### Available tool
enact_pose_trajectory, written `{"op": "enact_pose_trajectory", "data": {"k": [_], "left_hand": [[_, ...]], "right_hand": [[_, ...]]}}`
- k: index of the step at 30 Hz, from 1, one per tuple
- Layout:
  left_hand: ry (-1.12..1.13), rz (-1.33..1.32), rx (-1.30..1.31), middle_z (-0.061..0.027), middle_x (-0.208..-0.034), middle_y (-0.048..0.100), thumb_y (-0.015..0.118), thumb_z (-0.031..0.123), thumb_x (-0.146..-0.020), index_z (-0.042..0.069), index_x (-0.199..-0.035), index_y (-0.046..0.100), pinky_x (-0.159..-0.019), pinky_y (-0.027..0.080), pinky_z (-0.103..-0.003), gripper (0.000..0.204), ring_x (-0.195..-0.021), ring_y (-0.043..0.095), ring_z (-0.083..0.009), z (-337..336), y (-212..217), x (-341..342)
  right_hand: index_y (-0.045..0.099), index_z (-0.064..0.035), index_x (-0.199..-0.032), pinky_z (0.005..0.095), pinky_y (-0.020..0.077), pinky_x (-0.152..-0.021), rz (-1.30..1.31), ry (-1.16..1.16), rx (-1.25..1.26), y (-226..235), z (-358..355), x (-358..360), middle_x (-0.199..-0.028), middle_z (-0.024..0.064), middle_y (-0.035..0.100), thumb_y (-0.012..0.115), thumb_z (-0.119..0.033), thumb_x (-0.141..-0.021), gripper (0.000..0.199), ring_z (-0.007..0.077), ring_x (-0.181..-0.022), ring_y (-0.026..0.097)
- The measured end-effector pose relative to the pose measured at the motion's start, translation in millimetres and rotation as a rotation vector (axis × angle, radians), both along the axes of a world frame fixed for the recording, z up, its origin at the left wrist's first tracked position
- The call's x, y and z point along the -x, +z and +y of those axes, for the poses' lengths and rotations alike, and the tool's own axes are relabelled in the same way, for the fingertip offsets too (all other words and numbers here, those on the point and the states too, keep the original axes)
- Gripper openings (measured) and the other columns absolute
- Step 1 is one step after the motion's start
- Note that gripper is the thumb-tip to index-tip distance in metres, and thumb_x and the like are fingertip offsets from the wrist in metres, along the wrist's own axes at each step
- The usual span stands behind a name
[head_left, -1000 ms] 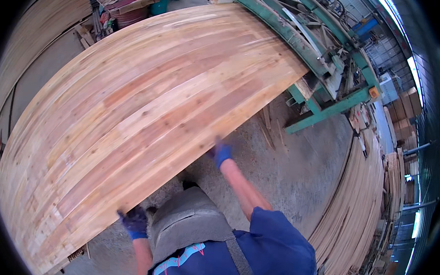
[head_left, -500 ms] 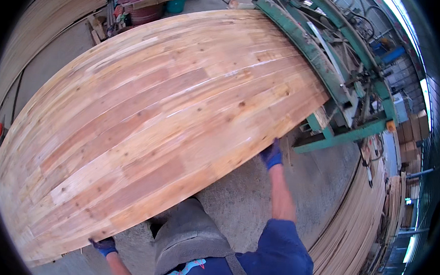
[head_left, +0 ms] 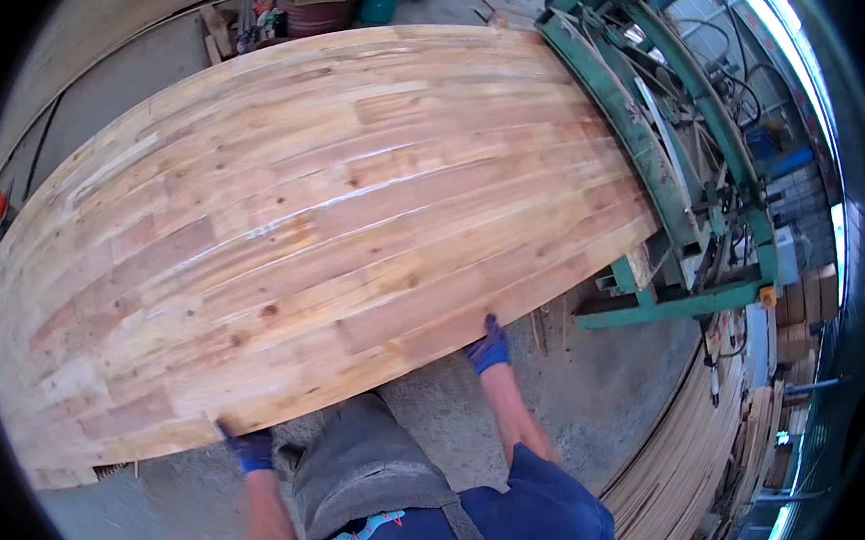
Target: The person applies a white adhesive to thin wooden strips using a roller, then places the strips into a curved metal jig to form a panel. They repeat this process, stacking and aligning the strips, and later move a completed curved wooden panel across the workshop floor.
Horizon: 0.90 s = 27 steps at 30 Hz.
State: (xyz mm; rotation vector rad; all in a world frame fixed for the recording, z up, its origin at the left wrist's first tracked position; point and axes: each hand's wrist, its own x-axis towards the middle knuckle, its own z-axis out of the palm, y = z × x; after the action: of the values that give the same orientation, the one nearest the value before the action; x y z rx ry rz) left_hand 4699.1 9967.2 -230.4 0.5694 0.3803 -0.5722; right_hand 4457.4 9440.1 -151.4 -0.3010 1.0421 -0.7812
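Observation:
A very large wooden panel (head_left: 286,262), glued up from many strips with knots and pale glue lines, spreads across the view. Its far right end meets a green metal machine frame (head_left: 624,124). At the panel's near edge, left of my body, my left hand (head_left: 249,449) in a blue-purple glove grips the rim, a finger or thumb showing on top. Farther right along the same edge, my right hand (head_left: 489,348), gloved alike, holds on with its thumb over the top face. The fingers beneath the panel are hidden.
Long wood strips (head_left: 672,468) are stacked on the floor at right, with smaller wood stacks (head_left: 803,299) beyond. A dark red tub (head_left: 319,18) and a teal bucket (head_left: 380,3) stand behind the panel. More boards (head_left: 123,14) lie at far left.
My right hand has come left and nearer along the edge; my left hand has moved right and slightly up. They are closer together. The panel's grain pattern appears shifted left, and the view has tilted a little.

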Motion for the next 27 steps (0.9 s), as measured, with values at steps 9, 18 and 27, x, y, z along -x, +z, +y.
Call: {"op": "enact_pose_trajectory", "data": {"k": [9, 18, 27], "left_hand": [[0.24, 0.416, 0.16, -0.0094, -0.122, 0.057, 0.062, 0.029, -0.087, 0.009, -0.122, 0.051, -0.1, 0.042, -0.042, 0.042, -0.113, 0.054, -0.0255, 44, 108, 3], [0.488, 0.341, -0.278, -0.0124, -0.105, 0.065, 0.07, 0.032, -0.082, 0.002, -0.115, 0.055, -0.078, 0.055, -0.04, 0.047, -0.089, 0.065, -0.0252, 390, 101, -23], [0.431, 0.339, -0.417, -0.016, -0.11, 0.061, 0.072, 0.026, -0.08, 0.0, -0.122, 0.046, -0.079, 0.055, -0.046, 0.055, -0.093, 0.064, -0.0297, 542, 84, -216]], "right_hand": [[0.04, -0.0085, -0.136, 0.0503, 0.0357, -0.101, -0.265, 0.644, -0.423, 54, 295, -71, -0.139, 0.016, 0.041, 0.053, -0.055, -0.08, 0.075, 0.0364, -0.125, 0.039], [0.054, -0.0041, -0.117, 0.0444, 0.0459, -0.091, 0.192, 0.503, -0.152, -63, 369, 2, -0.117, 0.0163, 0.057, 0.047, -0.026, -0.088, 0.037, 0.0319, -0.104, 0.055], [0.06, -0.0047, -0.11, 0.0451, 0.048, -0.091, 0.199, 0.36, -0.235, -93, 547, -148, -0.111, 0.0155, 0.063, 0.045, -0.02, -0.086, 0.032, 0.0312, -0.101, 0.059]]}}
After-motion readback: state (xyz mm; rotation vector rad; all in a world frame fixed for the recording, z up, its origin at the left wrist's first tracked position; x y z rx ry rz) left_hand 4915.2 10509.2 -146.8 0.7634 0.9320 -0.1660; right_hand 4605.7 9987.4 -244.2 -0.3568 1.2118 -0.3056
